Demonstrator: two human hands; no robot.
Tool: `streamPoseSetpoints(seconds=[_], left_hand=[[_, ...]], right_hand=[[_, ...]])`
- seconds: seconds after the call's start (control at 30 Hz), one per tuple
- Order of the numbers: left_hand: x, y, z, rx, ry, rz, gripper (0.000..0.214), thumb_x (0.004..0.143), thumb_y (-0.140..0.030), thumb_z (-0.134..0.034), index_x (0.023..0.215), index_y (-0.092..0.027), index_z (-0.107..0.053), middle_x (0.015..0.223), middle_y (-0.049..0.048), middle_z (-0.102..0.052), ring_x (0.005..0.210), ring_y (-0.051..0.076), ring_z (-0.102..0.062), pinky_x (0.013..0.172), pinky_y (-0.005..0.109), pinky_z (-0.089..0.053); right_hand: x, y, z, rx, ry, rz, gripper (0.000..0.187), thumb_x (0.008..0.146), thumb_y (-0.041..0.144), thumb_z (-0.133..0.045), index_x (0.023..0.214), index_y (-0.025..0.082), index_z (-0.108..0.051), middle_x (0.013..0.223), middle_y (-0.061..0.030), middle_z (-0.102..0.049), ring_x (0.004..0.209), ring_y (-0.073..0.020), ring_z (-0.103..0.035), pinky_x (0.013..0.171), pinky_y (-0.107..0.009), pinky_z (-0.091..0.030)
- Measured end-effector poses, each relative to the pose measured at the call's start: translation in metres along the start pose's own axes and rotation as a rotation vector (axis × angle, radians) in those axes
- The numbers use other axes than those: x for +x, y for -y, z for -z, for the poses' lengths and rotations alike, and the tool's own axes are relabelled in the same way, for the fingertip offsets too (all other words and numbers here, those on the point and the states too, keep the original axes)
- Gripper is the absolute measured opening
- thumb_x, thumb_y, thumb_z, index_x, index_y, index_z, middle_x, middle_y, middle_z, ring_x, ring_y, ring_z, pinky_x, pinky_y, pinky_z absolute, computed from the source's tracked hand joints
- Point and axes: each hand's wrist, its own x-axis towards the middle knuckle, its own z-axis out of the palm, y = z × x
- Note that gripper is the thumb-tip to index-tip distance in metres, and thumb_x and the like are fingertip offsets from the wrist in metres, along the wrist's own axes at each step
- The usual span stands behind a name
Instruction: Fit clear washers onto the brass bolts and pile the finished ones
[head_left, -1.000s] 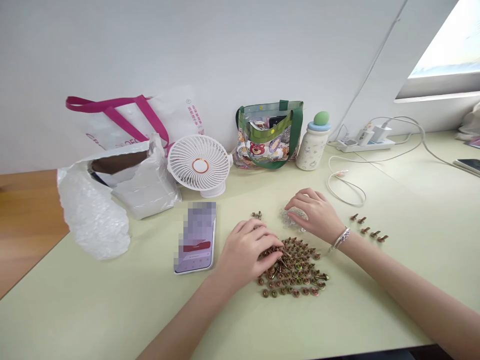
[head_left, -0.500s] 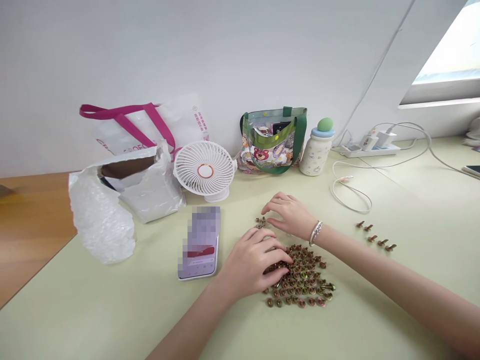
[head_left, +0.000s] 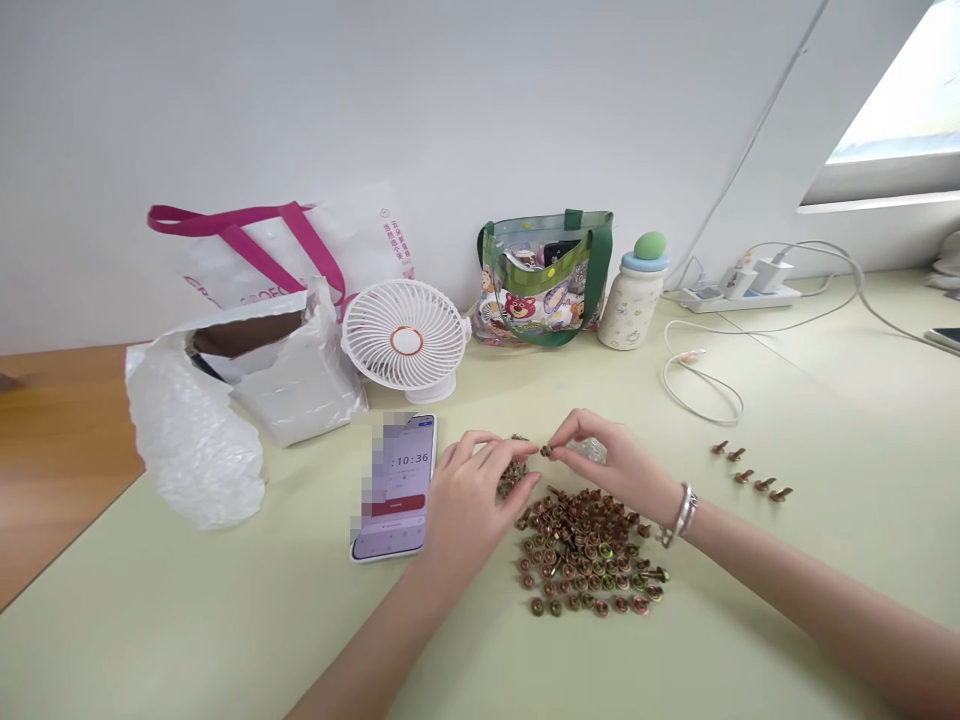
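Note:
My right hand (head_left: 611, 468) pinches a small bronze-coloured metal fastener (head_left: 546, 451) between thumb and forefinger; its exact kind is too small to tell. Against it, or nearly so, is the forefinger tip of my left hand (head_left: 474, 492), whose fingers are apart and hold nothing visible. A small heap of metal fasteners (head_left: 513, 478) lies partly hidden under the left fingers. Nearer me, many bronze-coloured flanged bolts (head_left: 592, 550) are spread on the table, piled at the back and in rough rows at the front. Behind my right fingers lies a clear plastic bag (head_left: 589, 449), partly covered.
Several bolts (head_left: 742, 477) lie apart on the green table (head_left: 787, 590). A phone (head_left: 394, 500) is left of my left hand. Behind stand a white fan (head_left: 409, 342), a torn plastic mailer (head_left: 199, 430), a patterned bag (head_left: 536, 300), a bottle (head_left: 630, 310) and a power strip (head_left: 739, 298).
My left hand has moved off the bolt pile, left and back to the small heap. My right hand has shifted slightly right and towards me and now pinches a small fastener.

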Motion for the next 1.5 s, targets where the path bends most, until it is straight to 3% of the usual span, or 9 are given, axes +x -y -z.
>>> streamPoseSetpoints(seconds=[0.2,0.43,0.63,0.77,0.97,1.27,1.5], left_hand=[[-0.003,-0.003,-0.002,-0.018,-0.066,-0.05,0.01,0.078,-0.032,-0.062,0.086,-0.026,-0.062,0.081,-0.0056,-0.068,0.086,0.016,-0.055,0.073,0.03,-0.04],[-0.003,-0.003,-0.003,-0.005,-0.15,-0.083,0.007,0.077,-0.028,-0.064,0.084,-0.026,-0.062,0.075,-0.0073,-0.068,0.081,0.015,-0.057,0.071,0.029,-0.04],[-0.003,-0.002,-0.005,-0.004,-0.217,-0.139,0.003,0.076,-0.024,-0.064,0.079,-0.025,-0.062,0.073,-0.0063,-0.068,0.08,0.015,-0.057,0.071,0.029,-0.04],[-0.003,-0.002,-0.005,-0.011,-0.237,-0.164,0.002,0.077,-0.023,-0.063,0.078,-0.025,-0.063,0.073,-0.0057,-0.068,0.079,0.015,-0.057,0.07,0.028,-0.041],[-0.004,-0.002,-0.003,-0.008,-0.158,-0.132,0.008,0.079,-0.032,-0.062,0.077,-0.025,-0.064,0.074,-0.0047,-0.069,0.083,0.016,-0.057,0.073,0.03,-0.041],[-0.004,0.0,-0.004,0.012,-0.096,-0.066,0.01,0.08,-0.034,-0.06,0.077,-0.026,-0.065,0.073,-0.0047,-0.068,0.086,0.017,-0.056,0.073,0.031,-0.039],[-0.002,-0.004,-0.005,-0.052,-0.002,0.02,0.006,0.079,-0.031,-0.061,0.078,-0.025,-0.063,0.075,-0.0053,-0.067,0.082,0.016,-0.056,0.071,0.03,-0.04]], right_hand=[[-0.017,0.015,-0.005,0.221,0.056,-0.06,0.001,0.08,0.02,-0.055,0.081,0.02,-0.055,0.078,-0.0004,-0.06,0.075,-0.0136,-0.057,0.071,-0.028,-0.047],[-0.017,0.014,-0.007,0.165,0.022,-0.045,0.002,0.08,0.02,-0.054,0.079,0.02,-0.052,0.079,-0.0004,-0.059,0.076,-0.0147,-0.057,0.073,-0.029,-0.045],[-0.018,0.017,-0.001,0.067,0.108,0.043,0.016,0.079,0.027,-0.058,0.094,0.022,-0.052,0.093,-0.0032,-0.06,0.091,-0.0185,-0.054,0.084,-0.034,-0.042],[-0.018,0.014,-0.002,-0.02,0.102,0.034,0.012,0.085,0.031,-0.05,0.092,0.022,-0.053,0.092,-0.004,-0.061,0.091,-0.019,-0.053,0.085,-0.036,-0.04],[-0.017,0.011,-0.003,-0.13,0.066,0.049,0.012,0.085,0.031,-0.051,0.081,0.023,-0.058,0.081,-0.001,-0.063,0.082,-0.0168,-0.056,0.081,-0.035,-0.041],[-0.02,0.009,-0.005,-0.522,-0.126,0.321,0.008,0.085,0.027,-0.053,0.08,0.024,-0.058,0.073,-0.0002,-0.064,0.078,-0.0163,-0.056,0.086,-0.037,-0.036],[-0.02,0.009,-0.005,-0.572,-0.137,0.387,0.003,0.085,0.023,-0.051,0.084,0.022,-0.054,0.079,-0.0026,-0.063,0.087,-0.0178,-0.055,0.085,-0.035,-0.037]])
